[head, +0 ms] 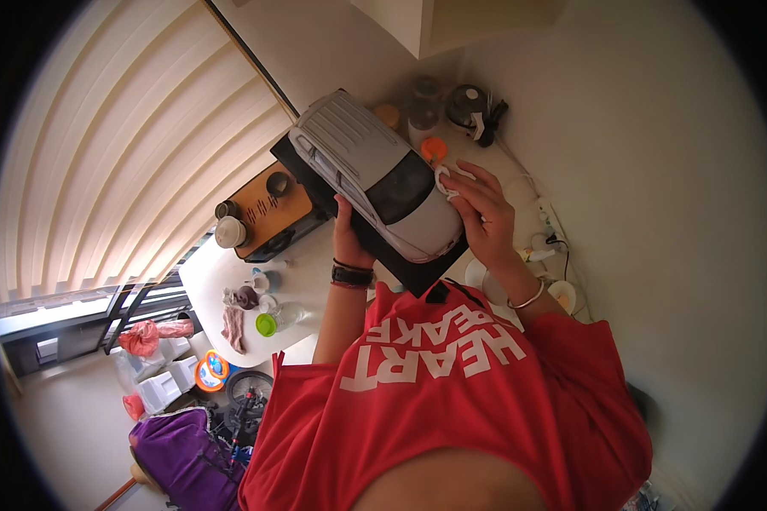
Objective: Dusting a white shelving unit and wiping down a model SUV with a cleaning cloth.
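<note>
A silver model car (362,142) on a black base (420,276) is held up before my chest, tilted across the view. My left hand (351,237) grips the base at its near left side, with the thumb up along the edge and the other fingers hidden beneath. My right hand (486,211) is at the car's right side, by the hood and windshield. Between its fingertips it holds a crumpled white tissue or cloth (446,182) against the car's edge.
Beyond the car are jars, an orange lid (434,149) and a dark glass pot (468,103). On the left, a wood-topped box (275,207) bears cups. A white table (208,274) holds a green-lidded bottle (266,325) and a cloth. A power strip (550,214) lies right.
</note>
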The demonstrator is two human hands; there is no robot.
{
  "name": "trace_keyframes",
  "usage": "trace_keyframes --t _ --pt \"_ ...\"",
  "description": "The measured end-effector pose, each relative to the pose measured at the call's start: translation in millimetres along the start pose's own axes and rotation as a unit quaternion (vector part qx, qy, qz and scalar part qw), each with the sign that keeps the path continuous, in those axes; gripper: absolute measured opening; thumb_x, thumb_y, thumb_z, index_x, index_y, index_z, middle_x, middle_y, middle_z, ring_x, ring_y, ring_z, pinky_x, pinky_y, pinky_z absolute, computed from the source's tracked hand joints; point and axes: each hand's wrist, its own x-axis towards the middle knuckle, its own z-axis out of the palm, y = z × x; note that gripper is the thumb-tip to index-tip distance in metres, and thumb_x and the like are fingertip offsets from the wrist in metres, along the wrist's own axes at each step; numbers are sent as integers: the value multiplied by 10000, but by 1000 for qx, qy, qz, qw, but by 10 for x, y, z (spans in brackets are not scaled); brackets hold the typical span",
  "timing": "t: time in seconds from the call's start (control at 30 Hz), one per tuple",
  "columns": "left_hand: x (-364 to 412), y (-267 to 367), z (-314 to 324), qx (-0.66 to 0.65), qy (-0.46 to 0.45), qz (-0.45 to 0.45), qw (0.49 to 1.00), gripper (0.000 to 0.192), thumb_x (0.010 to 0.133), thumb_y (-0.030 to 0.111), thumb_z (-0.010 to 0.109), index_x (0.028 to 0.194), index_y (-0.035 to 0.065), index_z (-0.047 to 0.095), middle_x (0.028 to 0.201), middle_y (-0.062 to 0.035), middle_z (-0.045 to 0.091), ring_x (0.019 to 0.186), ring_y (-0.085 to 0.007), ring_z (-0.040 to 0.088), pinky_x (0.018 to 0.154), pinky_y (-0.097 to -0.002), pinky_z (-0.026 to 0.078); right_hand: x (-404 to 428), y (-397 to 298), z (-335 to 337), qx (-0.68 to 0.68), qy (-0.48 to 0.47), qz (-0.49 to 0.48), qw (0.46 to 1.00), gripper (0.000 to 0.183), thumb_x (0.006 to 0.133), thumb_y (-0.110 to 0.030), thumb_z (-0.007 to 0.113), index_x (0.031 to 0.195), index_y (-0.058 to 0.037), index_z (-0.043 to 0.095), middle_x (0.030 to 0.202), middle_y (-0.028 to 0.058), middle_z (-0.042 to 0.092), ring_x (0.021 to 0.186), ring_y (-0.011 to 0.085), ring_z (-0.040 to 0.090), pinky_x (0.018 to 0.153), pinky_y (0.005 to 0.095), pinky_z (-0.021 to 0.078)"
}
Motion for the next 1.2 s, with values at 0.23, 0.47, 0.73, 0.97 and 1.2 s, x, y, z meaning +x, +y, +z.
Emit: trace_keyframes --t 0.23,0.47,0.73,0.97,1.2 --pt "-12 -35 -77 7 11 12 1000 627 867 456 541 1306 39 375 1246 -111 494 1113 -269 507 940 -397 429 -161 -256 57 -4 -29 -73 997 270 804 -25 569 1065 -31 637 1121 88 618 1101 230 543 904 347 432" --pt "76 -65 31 11 16 28 999 527 863 378 590 1252 66 420 1104 -62 544 982 -213 559 817 -359 488 -307 -402 177 -33 -127 -178 975 248 777 -25 571 1008 -58 656 1097 42 619 1070 193 547 885 338 425" --pt "109 -23 132 0 14 23 1000 488 868 361 586 1222 55 446 1095 -75 563 968 -225 576 819 -366 493 -292 -271 -203 -1 -118 -211 970 211 783 -99 611 986 -67 657 993 33 619 1013 207 551 822 348 435" --pt "100 -89 30 -27 -11 -23 999 493 862 395 583 1193 48 468 1103 -83 572 978 -234 582 824 -365 491 -87 -391 93 -89 -134 -207 965 270 754 -88 638 1023 -70 656 1090 4 613 1131 216 511 902 370 443" --pt "24 -75 70 45 24 35 998 548 885 420 532 1267 43 420 1177 -105 546 1058 -255 546 909 -386 452 -357 -258 -64 -84 -105 -166 977 319 715 -63 672 1034 -63 660 1133 5 605 1108 222 512 864 343 465"
